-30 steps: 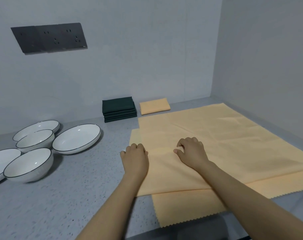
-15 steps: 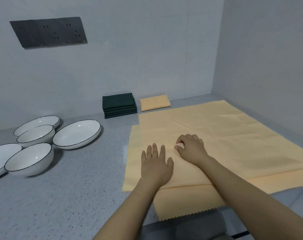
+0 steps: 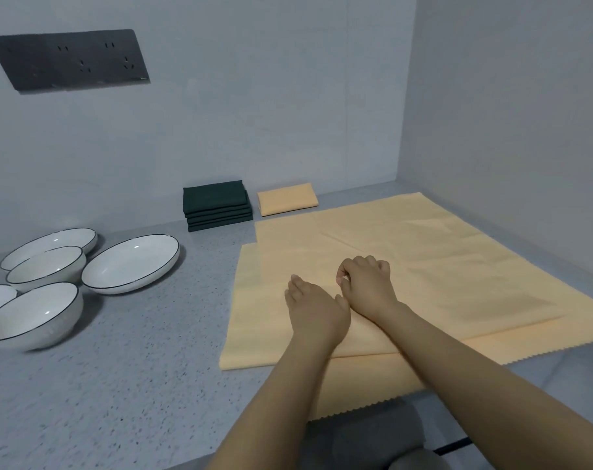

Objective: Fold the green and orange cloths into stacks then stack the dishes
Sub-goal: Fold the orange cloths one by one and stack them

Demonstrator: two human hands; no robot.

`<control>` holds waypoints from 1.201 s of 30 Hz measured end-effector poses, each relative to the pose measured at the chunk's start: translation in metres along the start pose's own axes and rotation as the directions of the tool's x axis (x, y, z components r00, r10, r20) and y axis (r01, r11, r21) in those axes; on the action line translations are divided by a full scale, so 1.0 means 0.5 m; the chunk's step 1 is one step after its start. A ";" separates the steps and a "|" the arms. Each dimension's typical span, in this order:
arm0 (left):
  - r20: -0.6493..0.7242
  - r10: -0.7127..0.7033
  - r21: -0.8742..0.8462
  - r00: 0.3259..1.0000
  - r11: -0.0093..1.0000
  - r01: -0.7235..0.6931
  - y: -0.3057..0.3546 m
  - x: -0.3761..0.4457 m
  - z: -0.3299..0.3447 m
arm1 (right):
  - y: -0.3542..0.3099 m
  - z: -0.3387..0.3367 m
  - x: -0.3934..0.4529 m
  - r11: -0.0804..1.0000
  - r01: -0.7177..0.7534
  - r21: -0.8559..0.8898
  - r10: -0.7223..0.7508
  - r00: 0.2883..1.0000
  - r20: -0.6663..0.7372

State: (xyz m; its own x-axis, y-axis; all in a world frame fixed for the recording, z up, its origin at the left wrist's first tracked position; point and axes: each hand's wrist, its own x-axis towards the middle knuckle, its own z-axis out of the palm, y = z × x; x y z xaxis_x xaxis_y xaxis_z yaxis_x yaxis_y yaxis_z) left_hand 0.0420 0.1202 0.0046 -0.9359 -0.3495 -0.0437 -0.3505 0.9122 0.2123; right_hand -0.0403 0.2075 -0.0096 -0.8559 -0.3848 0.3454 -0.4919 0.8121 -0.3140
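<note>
Left hand lies flat; right hand seemingly pinches orange cloth (five dishes left).

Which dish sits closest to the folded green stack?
The wide shallow plate, rightmost of the dishes. It lies alone beside the green stack, while the two bowls and the other plates cluster further left, toward the counter's left edge.

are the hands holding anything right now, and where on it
The right hand pinches the top orange cloth near the middle of its folded layer. The left hand only rests flat on that cloth.
</note>
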 end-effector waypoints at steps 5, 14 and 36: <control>0.016 -0.001 0.012 1.000 1.000 0.001 0.003 -0.001 0.029 | 0.076 -0.030 -0.003 1.000 0.023 0.002 -0.023 1.000 0.010; 0.029 0.037 0.062 0.999 0.997 -0.039 -0.001 0.001 0.033 | 0.249 -0.106 -0.018 1.000 -0.004 -0.013 0.005 0.998 0.055; 0.011 0.287 0.010 0.958 0.958 -0.287 -0.009 0.001 0.032 | 0.077 -0.095 -0.093 0.998 0.053 0.047 -0.057 0.993 0.107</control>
State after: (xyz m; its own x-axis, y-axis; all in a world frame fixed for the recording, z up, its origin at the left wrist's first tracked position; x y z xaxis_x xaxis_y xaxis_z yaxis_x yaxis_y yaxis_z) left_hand 0.0424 0.1191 -0.0121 -0.9975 -0.0704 0.0088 -0.0671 0.9762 0.2062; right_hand -0.0116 0.2775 0.0043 -0.8385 -0.4756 0.2660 -0.5431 0.7691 -0.3368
